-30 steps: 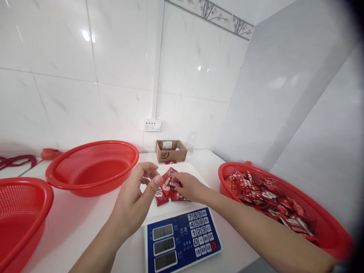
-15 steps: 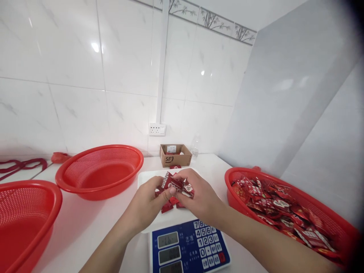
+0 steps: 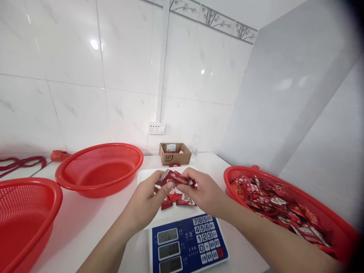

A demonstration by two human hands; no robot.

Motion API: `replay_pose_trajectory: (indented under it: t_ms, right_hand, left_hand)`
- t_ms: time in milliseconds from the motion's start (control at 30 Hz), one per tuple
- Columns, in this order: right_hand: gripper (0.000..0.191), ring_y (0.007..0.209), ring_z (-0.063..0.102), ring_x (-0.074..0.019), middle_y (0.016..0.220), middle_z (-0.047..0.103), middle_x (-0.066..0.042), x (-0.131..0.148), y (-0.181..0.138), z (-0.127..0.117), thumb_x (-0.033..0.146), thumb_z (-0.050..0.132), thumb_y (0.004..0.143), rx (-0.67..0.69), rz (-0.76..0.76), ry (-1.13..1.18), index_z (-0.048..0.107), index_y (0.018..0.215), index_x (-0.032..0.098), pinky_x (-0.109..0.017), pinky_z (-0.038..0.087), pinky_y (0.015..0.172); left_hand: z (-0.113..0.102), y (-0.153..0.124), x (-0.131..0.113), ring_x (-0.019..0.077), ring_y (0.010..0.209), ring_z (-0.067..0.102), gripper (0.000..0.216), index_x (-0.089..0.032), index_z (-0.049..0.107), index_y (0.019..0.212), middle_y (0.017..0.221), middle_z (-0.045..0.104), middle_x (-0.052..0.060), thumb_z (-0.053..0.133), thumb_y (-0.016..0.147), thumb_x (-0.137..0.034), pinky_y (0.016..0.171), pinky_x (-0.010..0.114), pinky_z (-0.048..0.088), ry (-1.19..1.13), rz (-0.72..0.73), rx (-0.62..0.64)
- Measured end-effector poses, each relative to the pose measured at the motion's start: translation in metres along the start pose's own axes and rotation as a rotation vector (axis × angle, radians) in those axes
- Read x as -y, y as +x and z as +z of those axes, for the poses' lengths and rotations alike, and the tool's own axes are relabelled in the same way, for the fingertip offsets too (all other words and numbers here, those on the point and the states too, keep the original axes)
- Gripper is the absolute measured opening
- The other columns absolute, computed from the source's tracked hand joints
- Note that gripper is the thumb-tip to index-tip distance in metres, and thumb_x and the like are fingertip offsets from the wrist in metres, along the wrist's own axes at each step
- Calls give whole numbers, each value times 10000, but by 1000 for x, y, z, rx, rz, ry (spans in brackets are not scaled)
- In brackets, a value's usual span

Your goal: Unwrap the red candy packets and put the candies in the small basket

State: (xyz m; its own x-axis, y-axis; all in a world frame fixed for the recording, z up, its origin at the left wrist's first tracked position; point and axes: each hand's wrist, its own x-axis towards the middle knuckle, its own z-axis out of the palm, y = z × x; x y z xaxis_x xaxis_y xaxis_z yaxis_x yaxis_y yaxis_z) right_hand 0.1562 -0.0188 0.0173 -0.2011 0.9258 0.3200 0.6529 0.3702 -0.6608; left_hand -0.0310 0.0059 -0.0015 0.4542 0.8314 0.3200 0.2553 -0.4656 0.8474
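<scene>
A dark red printed candy packet (image 3: 175, 178) is stretched between my two hands above the white weighing pan (image 3: 159, 217). My left hand (image 3: 150, 195) pinches its left end with thumb and fingers. The right end is gripped by my right hand (image 3: 201, 189). Beneath them, several red packets (image 3: 186, 200) lie on the pan, partly covered by my fingers. Nearest me is the scale's blue panel (image 3: 189, 242) with three small displays and a keypad.
Right of me stands a red basket (image 3: 236, 170) heaped with red packets (image 3: 273, 197). Two red perforated baskets, one farther back (image 3: 99, 189) and one nearer (image 3: 51, 212), are on the left. Behind the scale sit a cardboard box (image 3: 176, 158) and a clear bottle (image 3: 195, 146).
The packet between my hands has been turned more level. My right hand has shifted slightly right and up, and a packet with white print now shows on the pan below.
</scene>
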Motion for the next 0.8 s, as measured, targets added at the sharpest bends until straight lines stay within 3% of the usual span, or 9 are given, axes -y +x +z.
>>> replay_pose_trajectory:
  t_ms: [100,167,300,467,667,800]
  right_hand:
    - [137,719,618,-174,794,661,-5,-20,13,0,306,553,930,-20,56,-93,594,893,180,-297,476,646]
    - [194,726,633,-173,803,666,-17,-37,19,3,319,533,964,0,98,-165,619,907,155,-320,505,671]
    - [190,984,637,-219,1057,666,-64,-65,25,13,310,580,963,64,89,-301,651,1021,144,-440,506,883]
    - [404,1299,440,-323,1454,439,-111,-81,32,28,330,591,953,135,67,-368,520,1330,204,-578,350,1059]
    - [452,1372,340,-353,1508,376,-112,-81,39,51,367,592,948,252,10,-356,500,1364,215,-626,259,1097]
    - [430,1391,324,-347,1476,439,-121,-75,40,60,363,610,932,265,-114,-272,551,1326,201,-615,257,1106]
  left_hand:
    - [-1,3,8,237,950,624,379,-204,521,1176,1130,649,81,393,953,-482,763,356,501,275,-26,-146]
    - [-2,5,12,277,1032,595,374,-194,520,1199,1198,623,110,401,949,-447,798,397,481,356,-42,-142]
    - [-1,6,17,284,1026,604,279,-227,640,1063,1154,660,89,418,936,-340,812,405,465,500,-22,38]
    - [5,5,21,278,893,638,264,-243,718,847,923,718,71,461,898,-277,740,373,465,639,18,291]
    - [5,1,21,280,868,655,340,-246,722,926,967,717,87,383,926,-275,701,367,469,744,0,356]
    - [-3,-2,16,261,793,659,332,-244,694,957,925,705,78,364,917,-239,635,340,455,773,-18,369]
